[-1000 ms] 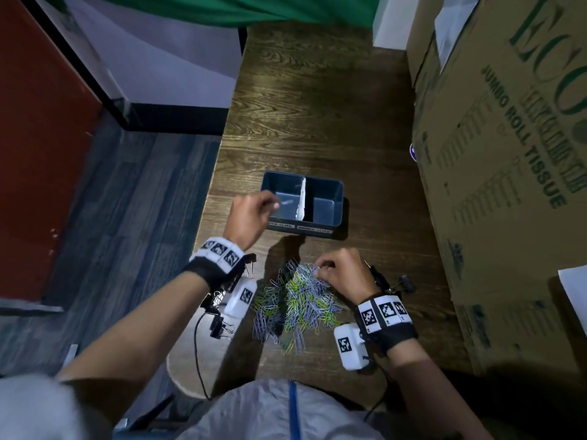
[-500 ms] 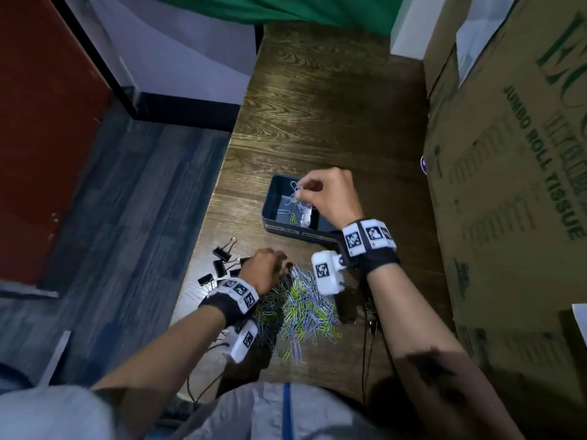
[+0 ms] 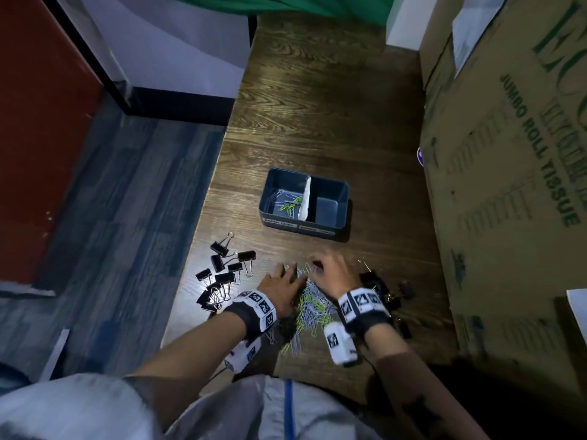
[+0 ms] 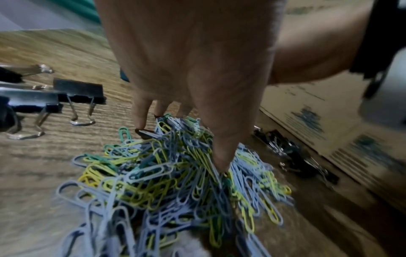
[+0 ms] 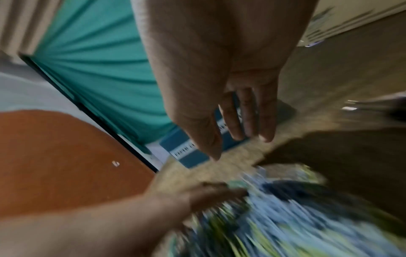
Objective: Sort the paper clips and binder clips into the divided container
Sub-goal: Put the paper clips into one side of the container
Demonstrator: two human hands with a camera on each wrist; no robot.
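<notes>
The dark blue divided container [image 3: 344, 188] stands mid-table with a white divider [image 3: 306, 198]. Several paper clips [image 3: 287, 201] lie in its left compartment; the right compartment holds nothing. A heap of blue, green and yellow paper clips [image 3: 313, 308] lies near the table's front. My left hand [image 3: 286, 277] reaches down onto the heap [image 4: 167, 173], fingers [image 4: 140, 120] and thumb spread and touching the clips. My right hand [image 3: 317, 268] hovers over the heap's far edge with straight fingers [image 5: 248, 118], holding nothing. Black binder clips [image 3: 222, 274] lie left of the heap.
More black binder clips [image 3: 384, 290] lie right of the heap, against a big cardboard box [image 3: 508, 185] that walls off the table's right side. The table's left edge [image 3: 203, 223] drops to the floor. The front wall of the container [image 5: 189, 154] shows blurred beyond my right fingers.
My right hand has come back from the container's left compartment to the heap, leaving its paper clips in there. My left hand has stayed on the heap.
</notes>
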